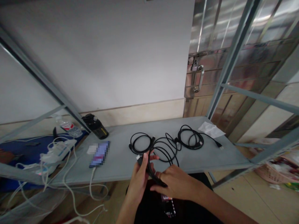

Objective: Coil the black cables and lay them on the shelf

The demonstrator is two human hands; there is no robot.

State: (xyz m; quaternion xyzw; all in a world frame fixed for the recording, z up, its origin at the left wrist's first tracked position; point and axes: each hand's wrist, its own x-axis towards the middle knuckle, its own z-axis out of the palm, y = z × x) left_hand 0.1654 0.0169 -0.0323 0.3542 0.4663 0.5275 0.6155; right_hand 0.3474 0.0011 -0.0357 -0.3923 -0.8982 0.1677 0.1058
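A black cable [153, 175] is looped between my two hands near the table's front edge. My left hand [140, 169] is closed on it, with the thumb along a plug [139, 158] that has a pale end. The fingers of my right hand [171, 180] curl around the loops on the other side. Behind my hands, a coiled black cable [133, 149] lies on the grey table. Further right rests another coiled black cable [202, 141], its plug [219, 145] pointing right. Loose black loops [175, 152] spread between the coils, and I cannot tell which cable they belong to.
At the left stand a phone [100, 154] with a white cord [92, 180], a black bottle [97, 126] and a white power strip [58, 152]. White paper [211, 129] lies at the back right. Metal posts [230, 65] frame the grey table [116, 174].
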